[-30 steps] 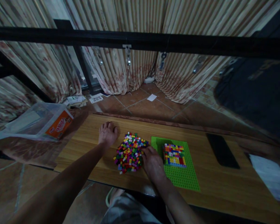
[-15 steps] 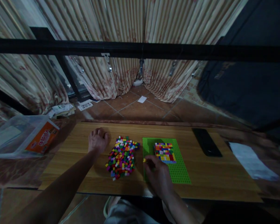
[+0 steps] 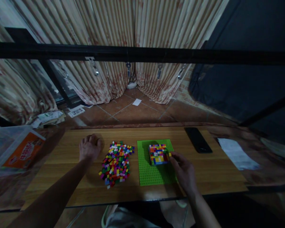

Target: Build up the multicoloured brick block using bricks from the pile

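Observation:
My right hand pinches a small yellow brick between thumb and fingers. It is at the right side of a multicoloured block of toy bricks, which stands on a green studded baseplate. Whether the yellow brick touches the block, I cannot tell. Palm down on the wooden table, my left hand rests with loosely bent fingers and nothing visible in it. Just right of that hand lies a loose heap of small coloured bricks.
A black phone lies on the table right of the baseplate. Beyond the table's right end is a white paper sheet. A clear plastic box with an orange label stands at the left. A black rail crosses in front of curtains.
My right hand has moved from the baseplate's left side to the right side of the brick block, carrying the yellow brick. My left hand stays resting on the table; the view has shifted slightly.

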A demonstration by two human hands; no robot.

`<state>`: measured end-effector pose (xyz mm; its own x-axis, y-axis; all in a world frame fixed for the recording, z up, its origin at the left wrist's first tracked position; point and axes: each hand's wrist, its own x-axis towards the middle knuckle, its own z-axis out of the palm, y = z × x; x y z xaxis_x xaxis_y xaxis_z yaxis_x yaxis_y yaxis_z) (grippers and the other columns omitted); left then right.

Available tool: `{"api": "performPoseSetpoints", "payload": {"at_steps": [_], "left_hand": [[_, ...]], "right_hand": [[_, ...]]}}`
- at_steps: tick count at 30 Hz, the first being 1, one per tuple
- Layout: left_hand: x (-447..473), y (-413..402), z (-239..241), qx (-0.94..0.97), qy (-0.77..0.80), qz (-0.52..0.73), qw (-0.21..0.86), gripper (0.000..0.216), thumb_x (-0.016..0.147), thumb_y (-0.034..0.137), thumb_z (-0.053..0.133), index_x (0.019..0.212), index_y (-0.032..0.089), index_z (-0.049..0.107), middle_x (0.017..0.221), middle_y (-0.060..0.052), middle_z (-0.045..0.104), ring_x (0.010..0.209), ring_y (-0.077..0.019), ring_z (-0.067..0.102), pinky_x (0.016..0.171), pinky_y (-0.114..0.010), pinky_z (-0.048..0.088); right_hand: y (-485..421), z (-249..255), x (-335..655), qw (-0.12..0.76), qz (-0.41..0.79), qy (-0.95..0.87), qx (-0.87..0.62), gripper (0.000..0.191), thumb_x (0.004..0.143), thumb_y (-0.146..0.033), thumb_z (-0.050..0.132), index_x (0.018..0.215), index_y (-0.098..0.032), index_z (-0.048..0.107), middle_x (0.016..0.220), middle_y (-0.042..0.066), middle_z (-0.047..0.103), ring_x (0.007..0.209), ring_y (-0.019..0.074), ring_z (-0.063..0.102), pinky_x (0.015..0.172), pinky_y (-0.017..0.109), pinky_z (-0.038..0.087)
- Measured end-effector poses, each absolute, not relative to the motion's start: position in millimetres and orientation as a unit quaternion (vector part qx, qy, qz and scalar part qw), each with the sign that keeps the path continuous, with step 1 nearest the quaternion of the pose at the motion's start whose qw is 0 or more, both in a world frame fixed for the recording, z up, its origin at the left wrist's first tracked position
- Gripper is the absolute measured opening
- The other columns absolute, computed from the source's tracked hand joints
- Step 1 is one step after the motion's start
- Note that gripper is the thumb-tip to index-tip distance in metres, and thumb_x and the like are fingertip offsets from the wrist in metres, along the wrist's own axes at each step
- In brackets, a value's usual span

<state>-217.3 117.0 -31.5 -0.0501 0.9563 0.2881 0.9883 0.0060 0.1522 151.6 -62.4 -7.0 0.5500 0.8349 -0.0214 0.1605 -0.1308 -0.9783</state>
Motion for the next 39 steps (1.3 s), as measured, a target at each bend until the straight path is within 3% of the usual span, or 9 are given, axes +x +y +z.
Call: {"api": "performPoseSetpoints", "payload": {"at_steps": [6,27,34,39], "left_hand": [[-218.6,118.7,-33.3,-0.693,-0.700,-0.161,0.054,0.052,0.087,0.043,0.037,0.121,0.009,0.059,0.123,-0.019,0.060,0.114,-0.0341,0.052,0.100,-0.046,0.038],[-216.4,116.3,-31.0,-0.691,-0.701,-0.172,0.041,0.051,0.087,0.043,0.037,0.120,0.010,0.058,0.122,-0.019,0.059,0.113,-0.0342,0.051,0.100,-0.047,0.038],[-215.6,115.2,-30.1,-0.688,-0.704,-0.169,0.050,0.050,0.088,0.042,0.037,0.120,0.011,0.059,0.121,-0.018,0.060,0.112,-0.0338,0.052,0.101,-0.046,0.038],[-215.1,115.1,-30.7,-0.687,-0.706,-0.168,0.049,0.049,0.088,0.042,0.038,0.119,0.011,0.059,0.122,-0.017,0.060,0.112,-0.0343,0.051,0.100,-0.047,0.039]], "right_hand": [[-51.6,-17.2,149.2,0.585,0.339,-0.308,-0.669,0.041,0.068,-0.048,0.074,0.094,-0.017,0.074,0.098,0.010,0.075,0.092,0.0261,0.068,0.083,0.040,0.053],[-50.6,-22.6,152.6,0.564,0.290,-0.334,-0.698,0.038,0.074,-0.050,0.068,0.092,-0.017,0.076,0.098,0.010,0.076,0.093,0.0267,0.068,0.084,0.040,0.051],[-32.6,-15.3,154.9,0.540,0.298,-0.334,-0.713,0.048,0.073,-0.060,0.066,0.085,-0.014,0.075,0.077,0.007,0.074,0.074,0.0229,0.067,0.067,0.032,0.050],[-25.6,-18.5,152.6,0.536,0.293,-0.329,-0.720,0.048,0.070,-0.060,0.068,0.082,-0.014,0.075,0.077,0.008,0.074,0.072,0.0227,0.066,0.064,0.031,0.050]]}}
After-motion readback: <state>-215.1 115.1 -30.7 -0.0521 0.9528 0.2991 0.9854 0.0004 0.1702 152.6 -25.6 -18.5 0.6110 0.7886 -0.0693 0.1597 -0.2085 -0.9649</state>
